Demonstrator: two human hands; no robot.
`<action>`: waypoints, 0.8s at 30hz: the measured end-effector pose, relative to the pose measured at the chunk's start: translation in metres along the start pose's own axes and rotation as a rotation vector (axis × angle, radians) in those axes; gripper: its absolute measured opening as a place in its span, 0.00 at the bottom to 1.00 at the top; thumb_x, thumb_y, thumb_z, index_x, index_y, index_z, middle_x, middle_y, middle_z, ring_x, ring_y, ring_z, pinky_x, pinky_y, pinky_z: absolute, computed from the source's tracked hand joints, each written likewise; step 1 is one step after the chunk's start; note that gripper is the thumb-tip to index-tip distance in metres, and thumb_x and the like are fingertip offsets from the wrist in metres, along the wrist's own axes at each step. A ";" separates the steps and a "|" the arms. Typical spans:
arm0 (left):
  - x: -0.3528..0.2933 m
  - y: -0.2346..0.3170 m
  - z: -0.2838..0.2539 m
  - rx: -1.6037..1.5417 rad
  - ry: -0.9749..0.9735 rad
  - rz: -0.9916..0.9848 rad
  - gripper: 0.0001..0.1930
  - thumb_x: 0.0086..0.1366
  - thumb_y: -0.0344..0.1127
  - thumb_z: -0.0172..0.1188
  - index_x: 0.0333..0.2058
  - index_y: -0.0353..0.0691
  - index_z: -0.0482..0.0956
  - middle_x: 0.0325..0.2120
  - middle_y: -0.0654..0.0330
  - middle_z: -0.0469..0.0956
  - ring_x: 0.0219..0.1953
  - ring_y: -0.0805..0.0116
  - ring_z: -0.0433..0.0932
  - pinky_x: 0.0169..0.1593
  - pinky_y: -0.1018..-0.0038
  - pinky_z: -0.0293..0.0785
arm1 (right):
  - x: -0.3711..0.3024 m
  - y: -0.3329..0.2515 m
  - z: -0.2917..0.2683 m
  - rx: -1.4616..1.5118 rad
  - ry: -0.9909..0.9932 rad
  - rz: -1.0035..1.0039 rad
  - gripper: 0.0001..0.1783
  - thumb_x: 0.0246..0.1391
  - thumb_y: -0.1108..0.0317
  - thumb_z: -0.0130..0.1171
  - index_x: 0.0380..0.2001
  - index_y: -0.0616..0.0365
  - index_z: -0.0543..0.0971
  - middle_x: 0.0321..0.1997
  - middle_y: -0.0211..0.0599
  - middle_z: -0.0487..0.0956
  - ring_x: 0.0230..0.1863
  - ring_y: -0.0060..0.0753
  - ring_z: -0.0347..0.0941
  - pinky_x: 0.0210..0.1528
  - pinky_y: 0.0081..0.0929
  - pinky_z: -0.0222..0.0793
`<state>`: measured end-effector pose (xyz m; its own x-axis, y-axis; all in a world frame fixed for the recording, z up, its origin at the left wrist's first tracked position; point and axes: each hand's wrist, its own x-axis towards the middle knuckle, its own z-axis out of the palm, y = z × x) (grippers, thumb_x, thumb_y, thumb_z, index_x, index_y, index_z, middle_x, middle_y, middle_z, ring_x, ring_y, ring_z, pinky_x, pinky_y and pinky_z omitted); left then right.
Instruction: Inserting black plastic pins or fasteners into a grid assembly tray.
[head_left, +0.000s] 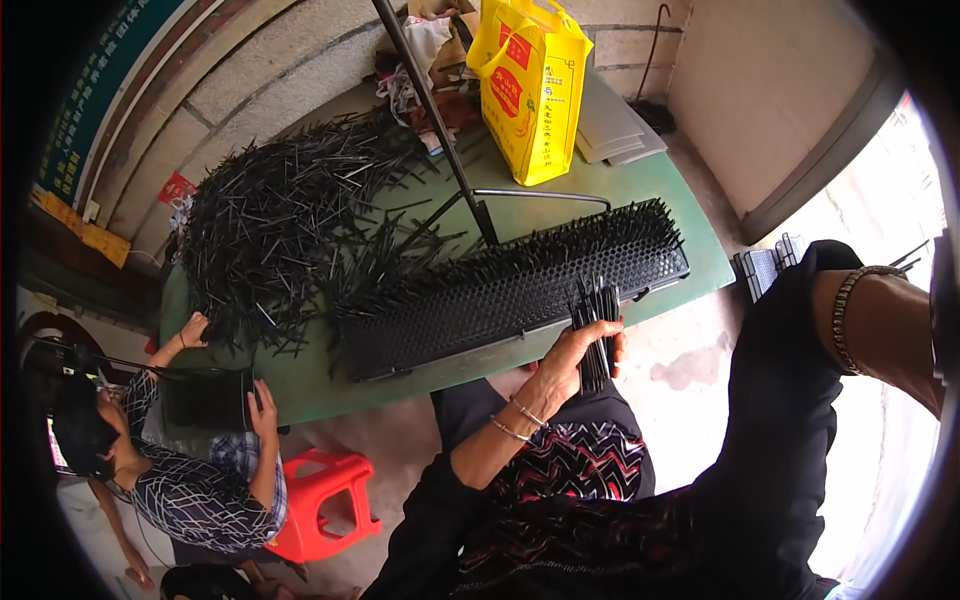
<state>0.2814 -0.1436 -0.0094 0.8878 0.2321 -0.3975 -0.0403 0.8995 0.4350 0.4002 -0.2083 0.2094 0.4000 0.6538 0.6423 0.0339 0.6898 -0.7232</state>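
Observation:
My left hand (578, 358) is closed round a bundle of thin black sticks (597, 385), held upright just off the table's near edge. Behind the bundle lies a long black perforated rack (500, 310), with its rows of small holes facing up. Many black sticks (590, 235) stand in the holes along its far side, while the near rows look bare. My right forearm (885, 325), with a bracelet on it, bends out past the right rim, so the right hand is out of the picture.
Loose black sticks (280, 215) are heaped on the left of the green table (690, 220). A yellow bag (535, 100) stands at the back beside grey sheets (610, 125). A slanting metal pole (430, 105) rises behind the rack. A co-worker (180, 480) sits at left near a red stool (325, 505).

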 end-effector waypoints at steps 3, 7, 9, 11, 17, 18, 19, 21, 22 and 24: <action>-0.003 0.001 0.002 0.032 0.009 0.028 0.12 0.61 0.36 0.59 0.39 0.36 0.73 0.22 0.61 0.76 0.23 0.71 0.75 0.24 0.72 0.75 | -0.005 0.004 -0.003 -0.014 0.003 0.024 0.31 0.61 0.60 0.48 0.64 0.62 0.57 0.47 0.50 0.73 0.48 0.38 0.73 0.46 0.31 0.73; -0.006 0.003 0.008 0.026 0.011 0.035 0.12 0.60 0.36 0.60 0.39 0.36 0.73 0.22 0.61 0.75 0.23 0.71 0.75 0.24 0.72 0.75 | -0.010 0.010 -0.005 -0.027 0.010 0.056 0.30 0.61 0.60 0.48 0.63 0.62 0.58 0.46 0.49 0.73 0.48 0.37 0.73 0.45 0.30 0.73; -0.012 0.004 0.013 0.034 -0.008 0.049 0.13 0.60 0.37 0.61 0.39 0.36 0.74 0.22 0.61 0.75 0.23 0.71 0.75 0.24 0.72 0.75 | -0.014 0.015 -0.002 -0.017 0.015 0.072 0.30 0.61 0.61 0.48 0.63 0.62 0.58 0.46 0.49 0.73 0.47 0.37 0.73 0.45 0.30 0.73; -0.014 0.005 0.017 0.019 -0.037 0.052 0.14 0.59 0.37 0.62 0.40 0.36 0.74 0.23 0.62 0.75 0.23 0.72 0.75 0.24 0.72 0.74 | -0.015 0.019 0.001 -0.005 0.014 0.082 0.30 0.61 0.61 0.49 0.63 0.62 0.59 0.46 0.49 0.73 0.47 0.36 0.73 0.45 0.30 0.73; -0.015 0.001 0.016 0.016 -0.083 0.008 0.14 0.61 0.35 0.60 0.42 0.37 0.69 0.25 0.62 0.74 0.26 0.71 0.74 0.28 0.71 0.74 | -0.017 0.025 0.007 0.005 0.005 0.092 0.29 0.60 0.61 0.49 0.62 0.62 0.60 0.45 0.48 0.73 0.46 0.36 0.73 0.44 0.29 0.72; -0.015 0.000 0.015 0.012 -0.089 0.005 0.14 0.61 0.35 0.60 0.42 0.38 0.69 0.26 0.62 0.74 0.26 0.71 0.75 0.28 0.71 0.74 | -0.018 0.025 0.007 0.000 0.006 0.098 0.29 0.60 0.61 0.49 0.62 0.62 0.60 0.45 0.48 0.74 0.46 0.35 0.73 0.44 0.29 0.72; -0.015 0.000 0.015 0.008 -0.086 0.005 0.14 0.61 0.35 0.60 0.42 0.38 0.69 0.26 0.62 0.74 0.26 0.71 0.75 0.28 0.71 0.74 | -0.019 0.025 0.006 -0.006 0.007 0.103 0.29 0.60 0.62 0.49 0.61 0.62 0.60 0.45 0.48 0.74 0.46 0.35 0.73 0.44 0.29 0.72; -0.016 -0.001 0.015 -0.009 -0.107 0.002 0.14 0.62 0.35 0.59 0.42 0.38 0.69 0.26 0.62 0.74 0.26 0.71 0.75 0.28 0.71 0.74 | -0.022 0.024 0.006 -0.024 0.011 0.115 0.28 0.60 0.62 0.49 0.61 0.62 0.60 0.45 0.47 0.74 0.45 0.35 0.73 0.44 0.29 0.72; -0.018 0.000 0.016 -0.010 -0.104 0.007 0.13 0.62 0.35 0.60 0.42 0.38 0.69 0.25 0.62 0.73 0.26 0.71 0.74 0.28 0.71 0.73 | -0.023 0.025 0.006 -0.032 0.012 0.122 0.28 0.60 0.62 0.49 0.61 0.62 0.61 0.45 0.47 0.74 0.45 0.35 0.73 0.44 0.29 0.72; -0.023 0.000 0.018 -0.027 -0.097 0.013 0.13 0.61 0.35 0.60 0.42 0.38 0.69 0.25 0.62 0.73 0.26 0.71 0.74 0.28 0.71 0.73 | -0.023 0.025 0.006 -0.048 0.008 0.128 0.28 0.60 0.62 0.49 0.61 0.62 0.61 0.44 0.47 0.74 0.45 0.35 0.73 0.43 0.28 0.72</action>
<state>0.2688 -0.1551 0.0142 0.9274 0.2079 -0.3110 -0.0632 0.9065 0.4175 0.3868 -0.2044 0.1782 0.4107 0.7328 0.5425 0.0263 0.5853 -0.8104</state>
